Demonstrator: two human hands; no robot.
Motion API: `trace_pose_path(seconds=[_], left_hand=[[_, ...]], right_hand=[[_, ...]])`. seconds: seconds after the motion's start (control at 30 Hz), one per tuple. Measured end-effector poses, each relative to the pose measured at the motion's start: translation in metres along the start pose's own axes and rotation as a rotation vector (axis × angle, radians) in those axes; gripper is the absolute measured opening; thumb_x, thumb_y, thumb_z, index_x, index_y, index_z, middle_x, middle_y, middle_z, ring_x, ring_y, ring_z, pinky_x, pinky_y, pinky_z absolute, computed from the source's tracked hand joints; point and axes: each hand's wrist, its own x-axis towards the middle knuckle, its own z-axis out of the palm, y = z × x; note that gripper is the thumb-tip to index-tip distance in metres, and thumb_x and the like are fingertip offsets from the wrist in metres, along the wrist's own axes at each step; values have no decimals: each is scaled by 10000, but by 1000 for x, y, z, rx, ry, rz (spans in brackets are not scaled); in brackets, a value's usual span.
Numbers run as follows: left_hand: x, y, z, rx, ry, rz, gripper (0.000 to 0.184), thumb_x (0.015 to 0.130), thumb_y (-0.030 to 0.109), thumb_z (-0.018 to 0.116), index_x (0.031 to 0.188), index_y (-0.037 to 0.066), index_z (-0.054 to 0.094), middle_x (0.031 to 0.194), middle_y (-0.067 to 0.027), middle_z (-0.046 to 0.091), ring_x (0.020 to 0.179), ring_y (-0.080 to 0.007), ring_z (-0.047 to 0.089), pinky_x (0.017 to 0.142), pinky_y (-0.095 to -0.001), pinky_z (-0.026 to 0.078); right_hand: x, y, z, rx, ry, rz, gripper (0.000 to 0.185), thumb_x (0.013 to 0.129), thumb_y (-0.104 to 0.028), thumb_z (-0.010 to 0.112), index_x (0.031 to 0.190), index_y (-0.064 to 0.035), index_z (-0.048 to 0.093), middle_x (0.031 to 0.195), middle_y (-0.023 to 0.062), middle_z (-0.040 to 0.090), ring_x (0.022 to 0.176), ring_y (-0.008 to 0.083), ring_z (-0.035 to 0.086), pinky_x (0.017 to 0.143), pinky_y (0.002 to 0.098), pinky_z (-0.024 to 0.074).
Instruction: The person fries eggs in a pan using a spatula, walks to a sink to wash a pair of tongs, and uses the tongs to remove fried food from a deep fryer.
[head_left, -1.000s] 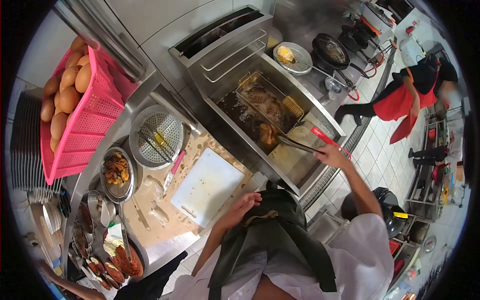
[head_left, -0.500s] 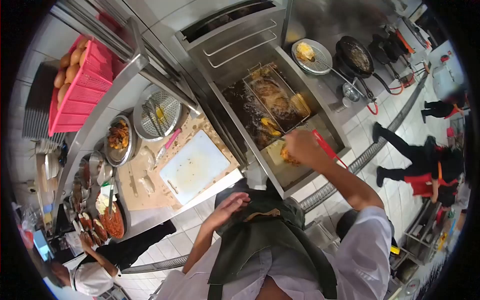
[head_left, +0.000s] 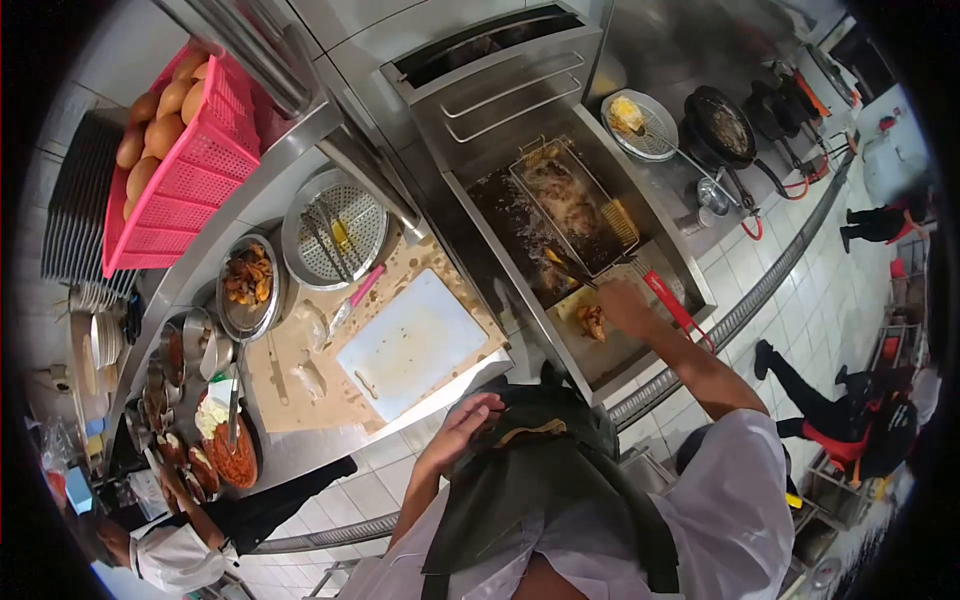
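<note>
My right hand (head_left: 624, 308) is closed on metal tongs (head_left: 572, 270) over the fryer (head_left: 655, 262). The tongs' far end reaches the dark bubbling oil (head_left: 497, 205), close to a browned piece. Just left of that hand, a fried piece (head_left: 591, 322) lies in the pale section of the fryer. Behind it, a wire basket (head_left: 618, 222) with a red handle (head_left: 668, 297) holds food in the oil. My left hand (head_left: 467, 424) hovers before the dark apron, holding nothing, its fingers partly spread.
White cutting board (head_left: 412, 345), perforated bowl (head_left: 300, 215) with tongs, and bowl of fried pieces (head_left: 228, 320) are on the left counter. Above stands a pink egg basket (head_left: 190, 190). Pans (head_left: 720, 125) sit at the right. A co-worker (head_left: 180, 555) is at lower left; others are far right.
The right hand has moved from the red handle's left side down over the pale section and slightly back. A fried piece now lies there. The view has shifted; people at right have moved.
</note>
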Motion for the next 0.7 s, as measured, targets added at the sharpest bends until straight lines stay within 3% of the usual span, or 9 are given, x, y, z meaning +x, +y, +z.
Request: trace_pose_path(seconds=[0.03, 0.1, 0.23, 0.43, 0.53, 0.57, 0.63, 0.7], left_hand=[[-1, 4, -6, -37, -6, -28, 418, 975, 326, 456, 1287, 49, 452, 1242, -73, 529, 1144, -186, 502, 974, -321, 381], [-4, 14, -16, -81, -22, -59, 419, 971, 333, 459, 1290, 61, 452, 1236, -67, 531, 1135, -182, 506, 967, -325, 384], [4, 17, -30, -48, -105, -101, 403, 970, 339, 471, 1284, 85, 467, 1209, -33, 540, 1106, -162, 507, 931, -308, 396], [13, 5, -28, 45, -210, -40, 396, 971, 340, 454, 1285, 99, 465, 1205, -41, 541, 1087, -156, 519, 880, -295, 408], [20, 32, 10, 305, -222, -95, 354, 957, 280, 503, 1237, 63, 513, 1138, -53, 564, 1076, -128, 519, 928, -276, 394], [42, 14, 20, 498, -302, 103, 344, 947, 261, 518, 1211, 40, 533, 1115, -81, 567, 1090, -138, 518, 934, -300, 400], [75, 38, 80, 382, -479, 68, 360, 935, 281, 540, 1198, 35, 547, 1162, -94, 545, 1126, -164, 508, 934, -320, 406], [140, 5, 144, 253, -570, 34, 468, 950, 288, 520, 1351, 71, 414, 1263, -109, 511, 1103, -163, 530, 929, -325, 438]], right_hand=[[-1, 2, 7, -8, -4, 8, 162, 799, -118, 550, 862, -33, 673, 945, 193, 657, 874, 312, 661, 721, 429, 537], [-2, 5, 22, 88, 184, 12, 191, 800, -183, 584, 786, -2, 642, 737, 213, 633, 743, 377, 645, 664, 465, 520], [16, -5, 34, 119, 119, 99, 231, 829, -216, 573, 820, 9, 626, 740, 211, 627, 743, 386, 634, 668, 480, 514], [-66, 33, -60, 311, 158, 28, 283, 837, -247, 579, 868, 30, 630, 780, 247, 627, 778, 414, 621, 710, 470, 505], [-100, 76, -105, 297, 262, 156, 296, 844, -265, 571, 841, 25, 630, 775, 261, 616, 766, 430, 607, 712, 482, 494], [-93, 102, -103, 258, 249, 195, 293, 842, -264, 570, 840, 21, 634, 781, 264, 619, 778, 428, 611, 722, 485, 494], [-60, 147, -81, 231, 182, 306, 308, 834, -276, 561, 842, 21, 640, 821, 278, 626, 826, 418, 620, 749, 493, 492], [-31, 172, -48, 220, 182, 273, 312, 832, -279, 553, 846, 21, 638, 841, 283, 625, 841, 418, 619, 758, 497, 490]])
